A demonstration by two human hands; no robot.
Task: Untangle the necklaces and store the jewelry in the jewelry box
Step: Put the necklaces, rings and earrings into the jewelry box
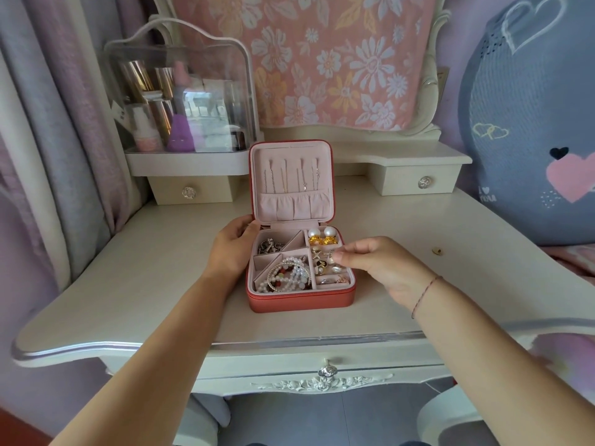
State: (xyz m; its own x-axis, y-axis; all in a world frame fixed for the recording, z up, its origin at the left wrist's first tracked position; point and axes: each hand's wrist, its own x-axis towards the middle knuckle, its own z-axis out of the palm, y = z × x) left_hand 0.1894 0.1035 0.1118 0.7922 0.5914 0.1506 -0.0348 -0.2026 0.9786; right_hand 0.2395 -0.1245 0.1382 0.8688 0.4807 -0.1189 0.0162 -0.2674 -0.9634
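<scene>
A red jewelry box (pixel 296 300) with pink lining stands open on the white dressing table (pixel 145 272). Thin necklaces (pixel 289 177) hang straight on hooks inside its raised lid. The tray's compartments hold pearl bracelets (pixel 286 276), a dark metal piece (pixel 269 246), pearl and gold earrings (pixel 323 237) and small earrings (pixel 325 263). My left hand (pixel 233 247) rests against the box's left side, its fingers at the hinge corner. My right hand (pixel 373 263) reaches over the right compartments, fingertips pinching something small there; what it is I cannot make out.
A clear cosmetics case (pixel 180 91) with bottles stands on the raised shelf at the back left. A small gold object (pixel 437 251) lies on the table to the right. A large blue plush cushion (pixel 531 140) leans at the right. Small drawers with crystal knobs sit behind the box.
</scene>
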